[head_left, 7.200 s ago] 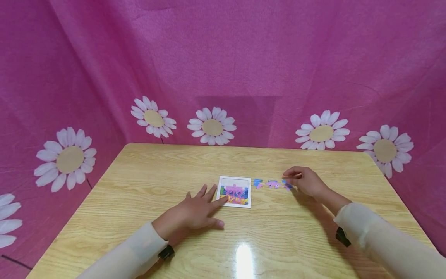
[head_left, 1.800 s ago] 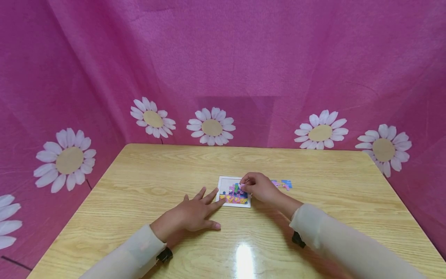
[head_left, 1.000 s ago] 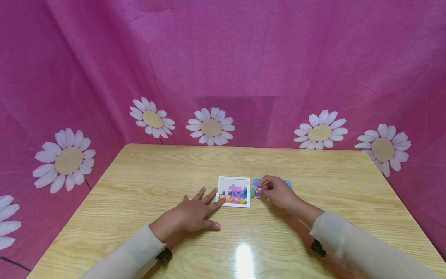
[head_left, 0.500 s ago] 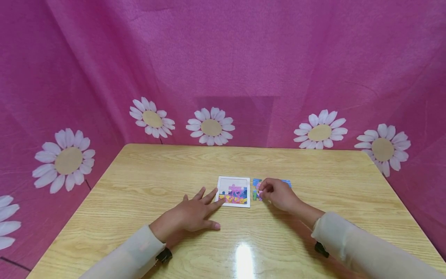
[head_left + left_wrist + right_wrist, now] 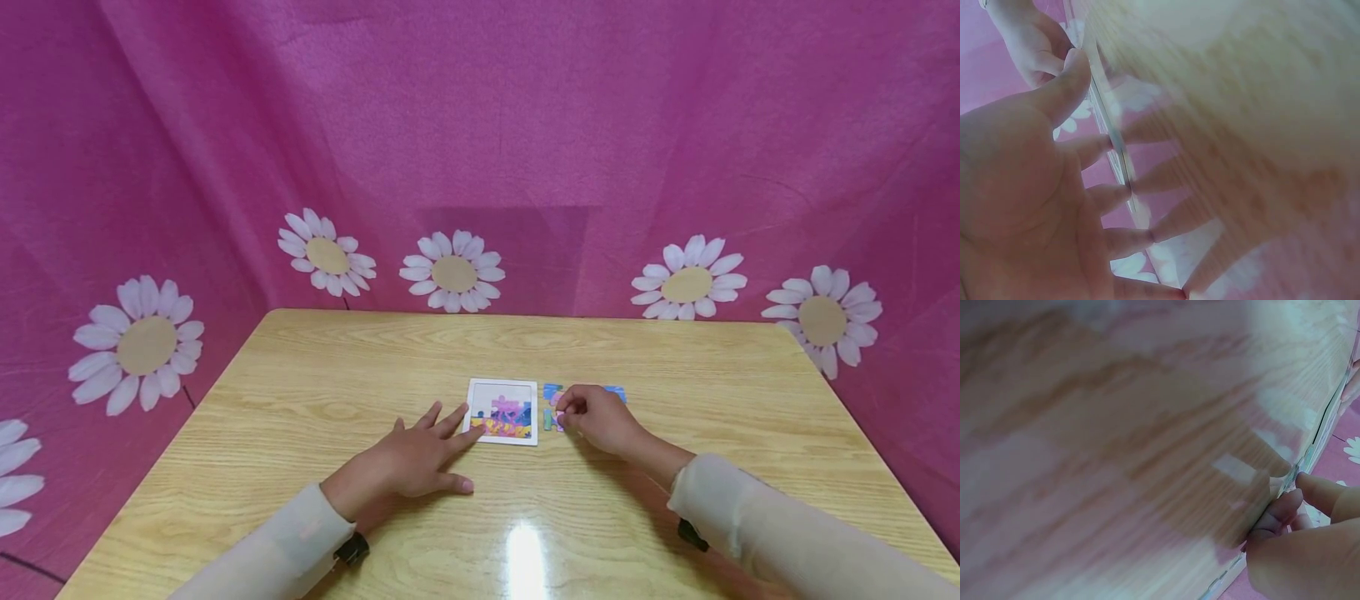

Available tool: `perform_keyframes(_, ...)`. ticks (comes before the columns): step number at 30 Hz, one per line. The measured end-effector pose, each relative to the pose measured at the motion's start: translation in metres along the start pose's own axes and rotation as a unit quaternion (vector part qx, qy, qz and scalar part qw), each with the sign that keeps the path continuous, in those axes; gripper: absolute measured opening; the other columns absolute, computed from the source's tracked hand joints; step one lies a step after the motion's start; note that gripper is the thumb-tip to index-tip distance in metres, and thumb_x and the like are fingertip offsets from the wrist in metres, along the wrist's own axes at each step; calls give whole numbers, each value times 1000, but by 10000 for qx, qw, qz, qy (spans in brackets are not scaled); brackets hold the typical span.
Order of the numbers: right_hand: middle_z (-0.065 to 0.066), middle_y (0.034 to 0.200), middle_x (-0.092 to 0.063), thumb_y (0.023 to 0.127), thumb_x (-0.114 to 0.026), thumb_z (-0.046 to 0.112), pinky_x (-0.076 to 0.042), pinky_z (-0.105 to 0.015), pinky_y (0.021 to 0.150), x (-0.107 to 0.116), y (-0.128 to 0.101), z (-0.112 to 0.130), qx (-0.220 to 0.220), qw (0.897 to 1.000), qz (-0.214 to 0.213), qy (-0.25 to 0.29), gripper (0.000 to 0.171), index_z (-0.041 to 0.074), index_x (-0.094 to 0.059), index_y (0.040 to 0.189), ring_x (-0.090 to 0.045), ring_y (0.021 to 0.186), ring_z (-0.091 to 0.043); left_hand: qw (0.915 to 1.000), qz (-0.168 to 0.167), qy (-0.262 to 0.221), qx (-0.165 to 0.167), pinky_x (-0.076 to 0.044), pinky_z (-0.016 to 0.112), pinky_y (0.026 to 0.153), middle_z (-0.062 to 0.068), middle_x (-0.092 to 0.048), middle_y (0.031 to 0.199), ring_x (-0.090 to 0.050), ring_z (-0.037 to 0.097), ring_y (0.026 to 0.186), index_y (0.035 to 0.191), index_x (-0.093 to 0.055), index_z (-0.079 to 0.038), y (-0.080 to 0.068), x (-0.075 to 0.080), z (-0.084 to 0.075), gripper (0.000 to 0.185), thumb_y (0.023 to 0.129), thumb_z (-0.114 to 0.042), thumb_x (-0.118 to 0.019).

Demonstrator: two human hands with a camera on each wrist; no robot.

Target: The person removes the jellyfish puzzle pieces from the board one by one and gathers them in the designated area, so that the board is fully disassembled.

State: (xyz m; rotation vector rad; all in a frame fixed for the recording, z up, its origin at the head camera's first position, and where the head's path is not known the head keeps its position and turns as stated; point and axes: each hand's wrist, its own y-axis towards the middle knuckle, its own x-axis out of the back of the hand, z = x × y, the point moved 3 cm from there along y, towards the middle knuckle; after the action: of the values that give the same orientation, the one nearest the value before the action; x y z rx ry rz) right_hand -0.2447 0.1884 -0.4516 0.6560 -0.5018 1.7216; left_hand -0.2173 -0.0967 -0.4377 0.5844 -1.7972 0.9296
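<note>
A small jigsaw puzzle in a white-rimmed tray (image 5: 535, 408) lies on the table; its lower part holds pink, dark blue and yellow pieces (image 5: 508, 410), and bare white backing shows above. My left hand (image 5: 408, 458) rests with spread fingers at the tray's left side, the index fingertip over its lower-left part. Just right of the tray, my right hand (image 5: 603, 421) pinches a pinkish puzzle piece (image 5: 560, 421) at table level, beside a green piece (image 5: 548, 419). That hand partly hides several loose pieces, including a blue one (image 5: 618, 393). In the right wrist view, the thumb (image 5: 1322, 494) meets the fingers low over the tabletop.
The glossy wooden table (image 5: 360, 358) extends around the tray. A pink cloth (image 5: 525, 125) printed with white daisies hangs behind and at the sides. A bright reflection lies on the table's near part.
Fewer pieces sit in the tray than at first, and more lie to its right. My right hand has moved from over the tray to those loose pieces. The left hand stays almost still.
</note>
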Motion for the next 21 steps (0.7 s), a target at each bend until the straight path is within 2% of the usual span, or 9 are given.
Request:
perform_keyframes(4,-3,81,-65,92,-72,0,-45,-27,67,0,0,1,-52,10000,-9,-39,3,1,-70,94,-55,74,-13,10000,-22,-23,-20,-23,80,109,0,-8,174,-9,40,158,164,-26,-37,0,0,1,82,95,-69,-56)
perform_keyframes(12,-2,80,-66,92,-73,1,-44,-25,64,0,2,-1,-38,10000,30,-21,4,1,-70,94,-55,73,-12,9999,-88,-62,-76,-25,78,110,2,-10,174,-12,42,157,164,-28,-36,0,2,0,82,95,-68,-56)
perform_keyframes(21,-3,83,-67,93,-72,2,-44,-25,62,2,4,-3,-294,9994,142,153,4,2,-71,97,-56,75,-14,9997,-140,-138,-115,-24,76,113,5,-15,173,-10,42,158,163,-32,-35,0,4,-1,79,95,-68,-55)
